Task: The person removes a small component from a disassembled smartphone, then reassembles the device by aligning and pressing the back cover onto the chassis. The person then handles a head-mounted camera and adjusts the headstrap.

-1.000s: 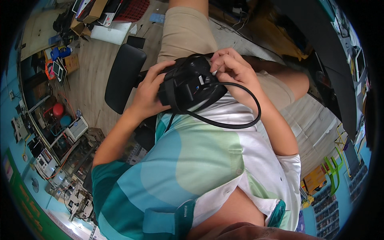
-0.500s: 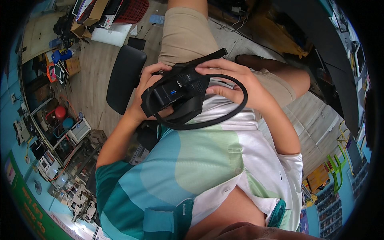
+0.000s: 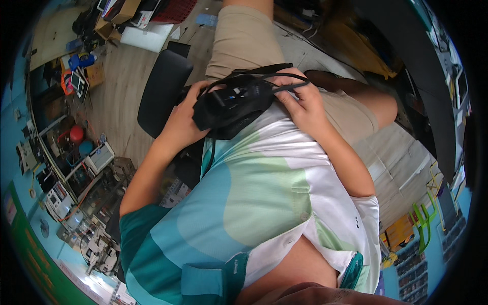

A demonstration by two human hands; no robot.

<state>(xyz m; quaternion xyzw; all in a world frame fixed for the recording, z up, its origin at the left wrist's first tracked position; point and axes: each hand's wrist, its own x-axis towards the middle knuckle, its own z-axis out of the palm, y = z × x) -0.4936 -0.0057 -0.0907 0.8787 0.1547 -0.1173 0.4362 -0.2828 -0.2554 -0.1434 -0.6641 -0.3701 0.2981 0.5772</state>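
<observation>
A black device with a blue port, a strap and a cord hangs over my lap, slightly blurred. It looks like a headset, though its exact kind cannot be made out. My left hand is closed around its left end, some fingers hidden behind it. At the other end, my right hand pinches the device's edge between thumb and fingers. The black cord loops across the top of the device and over my right fingers. A further length of cord dangles below, against my shirt.
Left of my knees stands a black padded chair part. A cluttered workbench with a red ball-shaped item lies farther left. At the upper left are boxes and a red basket. A dark panel rises at the right.
The device has tipped away from me and moved slightly up, toward my knees. Its cord loop swung from below the device to over its top. Both hands keep their hold.
</observation>
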